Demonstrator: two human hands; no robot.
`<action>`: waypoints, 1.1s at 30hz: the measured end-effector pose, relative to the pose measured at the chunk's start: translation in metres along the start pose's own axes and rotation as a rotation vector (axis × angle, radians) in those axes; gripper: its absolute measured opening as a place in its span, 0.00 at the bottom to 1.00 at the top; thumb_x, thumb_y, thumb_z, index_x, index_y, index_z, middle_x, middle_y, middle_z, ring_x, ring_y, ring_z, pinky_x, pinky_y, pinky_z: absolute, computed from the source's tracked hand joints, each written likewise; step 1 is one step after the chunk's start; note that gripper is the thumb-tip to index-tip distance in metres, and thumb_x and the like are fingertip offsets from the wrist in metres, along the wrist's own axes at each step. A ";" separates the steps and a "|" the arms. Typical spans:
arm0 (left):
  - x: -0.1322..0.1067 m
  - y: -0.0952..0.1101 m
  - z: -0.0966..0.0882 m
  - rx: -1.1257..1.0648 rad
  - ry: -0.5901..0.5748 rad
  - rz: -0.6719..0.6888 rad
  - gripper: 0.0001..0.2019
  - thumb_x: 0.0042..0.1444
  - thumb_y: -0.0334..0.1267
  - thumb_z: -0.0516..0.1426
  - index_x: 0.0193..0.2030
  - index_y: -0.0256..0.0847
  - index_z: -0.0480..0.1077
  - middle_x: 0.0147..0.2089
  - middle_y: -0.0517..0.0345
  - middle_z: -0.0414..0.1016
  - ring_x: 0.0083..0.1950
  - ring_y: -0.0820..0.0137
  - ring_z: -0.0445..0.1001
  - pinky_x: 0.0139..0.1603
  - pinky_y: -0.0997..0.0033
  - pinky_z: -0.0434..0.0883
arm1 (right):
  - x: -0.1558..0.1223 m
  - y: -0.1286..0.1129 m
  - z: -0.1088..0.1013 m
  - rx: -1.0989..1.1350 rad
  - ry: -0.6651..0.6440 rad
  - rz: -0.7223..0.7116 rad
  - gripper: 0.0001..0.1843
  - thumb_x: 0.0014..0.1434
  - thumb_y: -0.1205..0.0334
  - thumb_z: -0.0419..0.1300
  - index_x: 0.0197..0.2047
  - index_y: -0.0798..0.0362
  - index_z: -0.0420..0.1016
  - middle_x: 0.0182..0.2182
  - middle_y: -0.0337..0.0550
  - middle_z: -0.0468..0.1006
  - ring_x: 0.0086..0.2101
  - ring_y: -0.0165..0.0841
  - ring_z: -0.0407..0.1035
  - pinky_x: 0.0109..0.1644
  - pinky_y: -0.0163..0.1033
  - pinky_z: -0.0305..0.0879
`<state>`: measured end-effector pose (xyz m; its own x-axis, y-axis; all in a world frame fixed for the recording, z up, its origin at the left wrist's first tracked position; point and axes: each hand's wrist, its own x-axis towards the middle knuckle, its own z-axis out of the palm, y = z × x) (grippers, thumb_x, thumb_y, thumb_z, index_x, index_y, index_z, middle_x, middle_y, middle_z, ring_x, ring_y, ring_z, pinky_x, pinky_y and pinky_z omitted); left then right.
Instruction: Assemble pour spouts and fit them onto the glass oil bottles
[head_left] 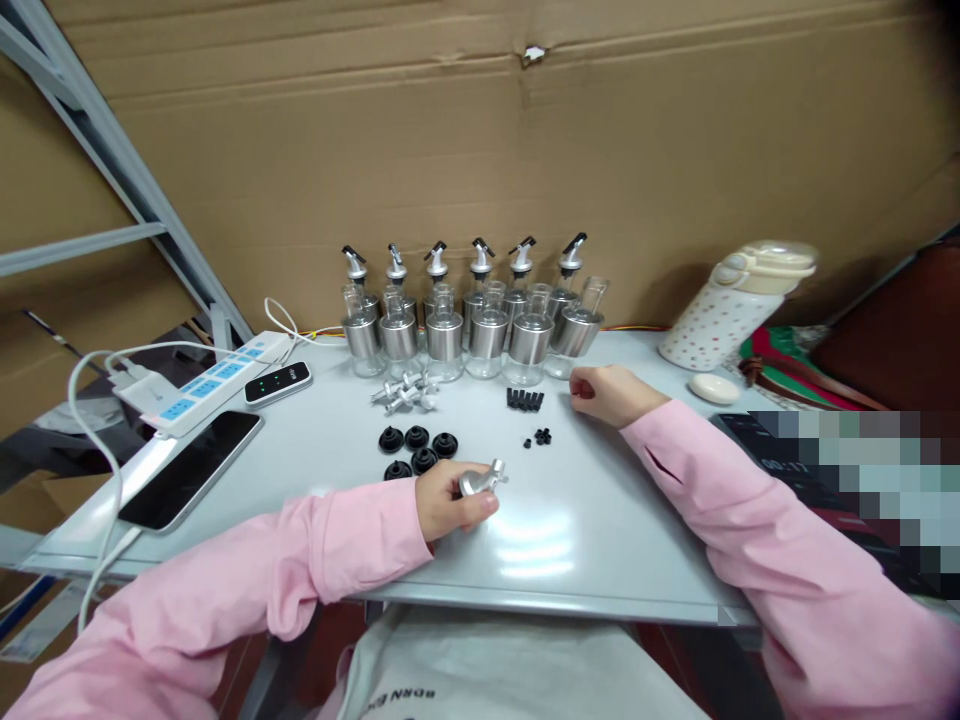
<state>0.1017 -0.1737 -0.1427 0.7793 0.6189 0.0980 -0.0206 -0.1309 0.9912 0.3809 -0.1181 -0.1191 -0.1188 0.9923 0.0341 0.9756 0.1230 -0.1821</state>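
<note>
My left hand (455,500) is closed round a silver pourer spout (480,482), its narrow tip pointing up and to the right. Beside that hand lie several black ribbed stoppers (417,438), some partly covered by it. My right hand (611,393) is over the table at the right with its fingers curled together; what they hold, if anything, is hidden. Nearest to it are a row of black flip lids (525,400) and a small cluster of tiny black caps (543,437). A pile of silver spouts (406,392) sits left of the lids.
Glass bottles with steel sleeves (445,338) stand in two rows at the back, the rear ones topped with pourers. A power strip (221,382), a phone (193,470) and a small black device (278,382) are on the left. A dotted tumbler (726,308) stands at the right.
</note>
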 end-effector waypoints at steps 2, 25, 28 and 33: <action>0.000 0.000 0.000 -0.005 -0.001 0.003 0.23 0.47 0.57 0.53 0.18 0.37 0.58 0.14 0.63 0.57 0.17 0.79 0.54 0.22 0.75 0.54 | -0.002 -0.004 -0.002 0.060 -0.036 -0.041 0.05 0.45 0.67 0.54 0.28 0.55 0.70 0.22 0.41 0.72 0.24 0.31 0.65 0.31 0.34 0.59; 0.000 -0.003 -0.003 0.002 -0.026 0.018 0.25 0.47 0.60 0.52 0.19 0.37 0.57 0.14 0.63 0.58 0.17 0.79 0.54 0.21 0.75 0.54 | -0.018 -0.040 -0.009 0.508 -0.444 -0.166 0.28 0.39 0.51 0.62 0.40 0.62 0.73 0.27 0.45 0.75 0.28 0.33 0.69 0.35 0.36 0.66; 0.000 -0.003 -0.003 0.003 -0.031 0.005 0.26 0.47 0.61 0.52 0.19 0.37 0.58 0.14 0.64 0.58 0.17 0.79 0.53 0.20 0.75 0.53 | -0.020 -0.050 -0.009 0.442 -0.358 -0.170 0.26 0.43 0.46 0.59 0.38 0.61 0.74 0.28 0.46 0.76 0.29 0.33 0.69 0.34 0.36 0.65; 0.000 0.001 0.000 -0.001 0.002 -0.014 0.26 0.45 0.62 0.52 0.18 0.37 0.57 0.14 0.64 0.57 0.17 0.79 0.53 0.21 0.75 0.53 | -0.020 -0.062 -0.003 0.279 -0.230 -0.175 0.16 0.49 0.52 0.58 0.31 0.58 0.74 0.24 0.45 0.75 0.26 0.32 0.67 0.32 0.35 0.62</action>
<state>0.1015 -0.1738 -0.1421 0.7782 0.6223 0.0845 -0.0103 -0.1219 0.9925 0.3230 -0.1461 -0.1054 -0.3478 0.9289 -0.1268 0.8528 0.2573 -0.4544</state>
